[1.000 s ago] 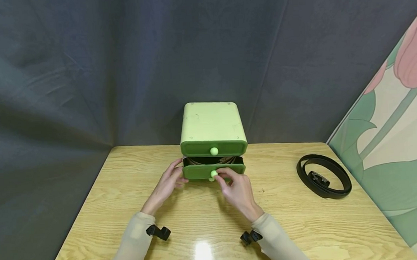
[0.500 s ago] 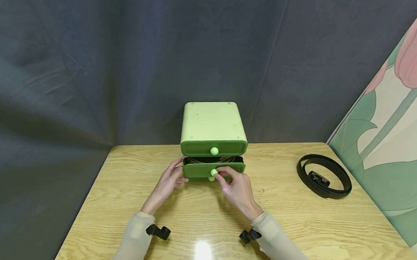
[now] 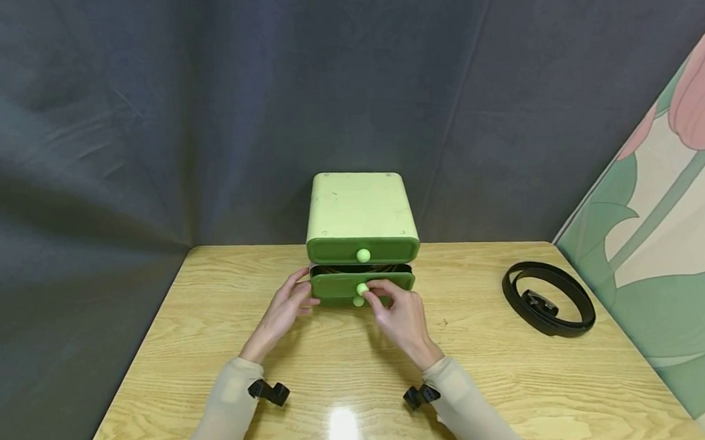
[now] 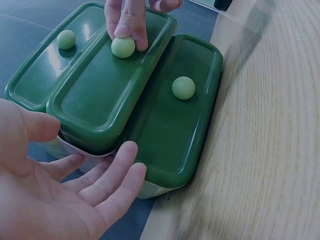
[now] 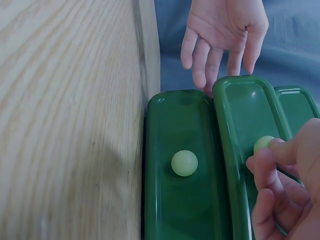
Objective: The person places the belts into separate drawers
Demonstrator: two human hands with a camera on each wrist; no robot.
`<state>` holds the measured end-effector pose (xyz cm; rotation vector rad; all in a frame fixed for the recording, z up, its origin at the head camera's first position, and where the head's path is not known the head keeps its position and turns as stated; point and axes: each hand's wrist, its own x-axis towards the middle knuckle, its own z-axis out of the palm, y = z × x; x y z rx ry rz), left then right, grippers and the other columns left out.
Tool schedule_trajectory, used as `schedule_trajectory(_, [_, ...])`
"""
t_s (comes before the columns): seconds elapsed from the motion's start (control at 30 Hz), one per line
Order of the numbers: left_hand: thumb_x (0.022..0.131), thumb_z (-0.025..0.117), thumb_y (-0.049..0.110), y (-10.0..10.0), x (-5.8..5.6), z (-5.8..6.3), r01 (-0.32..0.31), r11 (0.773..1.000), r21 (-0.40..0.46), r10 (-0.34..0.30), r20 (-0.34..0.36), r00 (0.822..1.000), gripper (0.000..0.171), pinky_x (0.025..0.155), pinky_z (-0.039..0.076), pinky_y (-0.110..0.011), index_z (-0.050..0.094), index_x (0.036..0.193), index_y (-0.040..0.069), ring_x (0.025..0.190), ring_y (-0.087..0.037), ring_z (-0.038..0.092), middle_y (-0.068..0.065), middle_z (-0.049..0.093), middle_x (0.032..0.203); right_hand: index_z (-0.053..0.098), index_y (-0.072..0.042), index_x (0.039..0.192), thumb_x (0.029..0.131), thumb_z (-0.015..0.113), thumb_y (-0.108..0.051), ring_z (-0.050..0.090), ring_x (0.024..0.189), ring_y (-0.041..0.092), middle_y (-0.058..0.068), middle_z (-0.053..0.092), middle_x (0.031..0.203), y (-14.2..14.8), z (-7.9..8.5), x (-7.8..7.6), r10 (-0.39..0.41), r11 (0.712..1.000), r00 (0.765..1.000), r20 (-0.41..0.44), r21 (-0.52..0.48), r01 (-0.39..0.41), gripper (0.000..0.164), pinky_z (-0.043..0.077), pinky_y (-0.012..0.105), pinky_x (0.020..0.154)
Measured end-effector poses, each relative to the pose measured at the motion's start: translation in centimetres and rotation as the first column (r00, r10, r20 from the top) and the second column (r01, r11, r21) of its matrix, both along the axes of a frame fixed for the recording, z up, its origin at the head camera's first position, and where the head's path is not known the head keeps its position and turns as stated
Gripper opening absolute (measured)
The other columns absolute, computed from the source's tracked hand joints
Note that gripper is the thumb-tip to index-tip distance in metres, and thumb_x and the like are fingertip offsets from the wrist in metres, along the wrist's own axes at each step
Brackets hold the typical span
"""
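Observation:
A small light-green cabinet with dark-green drawer fronts stands at the back of the table. Its middle drawer is partly pulled out, with brown strap-like coils just visible inside. My right hand pinches that drawer's round pale-green knob between thumb and fingers. At the cabinet's left side is my left hand, its fingers spread and relaxed; in the left wrist view its fingertips are beside the middle and bottom drawers. Whether they touch is hard to tell. The top drawer is closed.
A coiled black belt with a metal buckle lies on the right of the wooden table. Behind the cabinet hangs a dark grey-blue curtain. A panel with a tulip pattern borders the right side.
The middle drawer has slid slightly back into the cabinet, narrowing its opening. My right hand has moved with it, still pinching the knob. My left hand has stayed nearly in place.

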<state>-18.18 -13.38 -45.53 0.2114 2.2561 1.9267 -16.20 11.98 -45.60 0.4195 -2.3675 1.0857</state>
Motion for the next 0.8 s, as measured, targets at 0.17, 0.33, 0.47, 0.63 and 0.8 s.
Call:
schedule_trajectory(0.17, [0.116, 0.039, 0.022, 0.05, -0.02, 0.03, 0.002, 1.000, 0.007, -0.002, 0.007, 1.000, 0.055, 0.107, 0.054, -0.060, 0.029, 0.168, 0.007, 0.125, -0.044, 0.067, -0.031, 0.054, 0.152, 0.082, -0.011, 0.107, 0.096, 0.081, -0.019, 0.052, 0.044, 0.006, 0.007, 0.084, 0.090, 0.04, -0.09, -0.20, 0.000, 1.000, 1.000, -0.001, -0.003, 0.000, 0.014, 0.037, 0.017, 0.041])
schedule_trajectory(0.33, [0.116, 0.039, 0.022, -0.08, 0.02, 0.07, 0.019, 1.000, 0.003, -0.019, 0.009, 1.000, 0.056, 0.108, 0.054, -0.059, 0.027, 0.169, 0.007, 0.126, -0.044, 0.066, -0.031, 0.049, 0.156, 0.083, -0.011, 0.106, 0.095, 0.082, -0.020, 0.054, 0.045, 0.009, 0.007, 0.084, 0.091, 0.00, -0.10, -0.44, -0.002, 1.000, 1.000, -0.003, -0.018, 0.002, 0.014, 0.039, 0.017, 0.043])
schedule_trajectory(0.47, [0.116, 0.039, 0.023, -0.09, -0.01, 0.08, 0.028, 1.000, 0.000, -0.028, 0.006, 1.000, 0.057, 0.108, 0.054, -0.058, 0.026, 0.169, 0.006, 0.126, -0.044, 0.065, -0.032, 0.046, 0.158, 0.083, -0.011, 0.106, 0.095, 0.083, -0.020, 0.053, 0.046, 0.003, 0.006, 0.084, 0.091, 0.00, -0.07, -0.59, -0.012, 1.000, 1.000, -0.004, -0.021, 0.011, 0.014, 0.040, 0.018, 0.044])
schedule_trajectory(0.63, [0.116, 0.039, 0.022, -0.07, 0.00, 0.11, 0.031, 1.000, 0.001, -0.031, 0.005, 0.999, 0.056, 0.109, 0.053, -0.060, 0.026, 0.169, 0.006, 0.126, -0.044, 0.065, -0.032, 0.046, 0.158, 0.083, -0.011, 0.105, 0.095, 0.082, -0.020, 0.051, 0.046, 0.000, 0.006, 0.084, 0.091, 0.01, -0.09, -0.76, -0.014, 1.000, 1.000, 0.000, -0.019, 0.014, 0.013, 0.040, 0.018, 0.043])
schedule_trajectory(0.8, [0.116, 0.039, 0.022, -0.14, 0.05, 0.12, 0.035, 0.999, 0.002, -0.035, 0.004, 0.999, 0.057, 0.111, 0.052, -0.061, 0.024, 0.169, 0.005, 0.127, -0.046, 0.064, -0.033, 0.045, 0.159, 0.083, -0.010, 0.105, 0.095, 0.083, -0.020, 0.052, 0.047, 0.000, 0.008, 0.084, 0.091, -0.07, -0.17, -0.97, -0.016, 1.000, 1.000, -0.017, -0.022, 0.015, 0.014, 0.041, 0.018, 0.044])
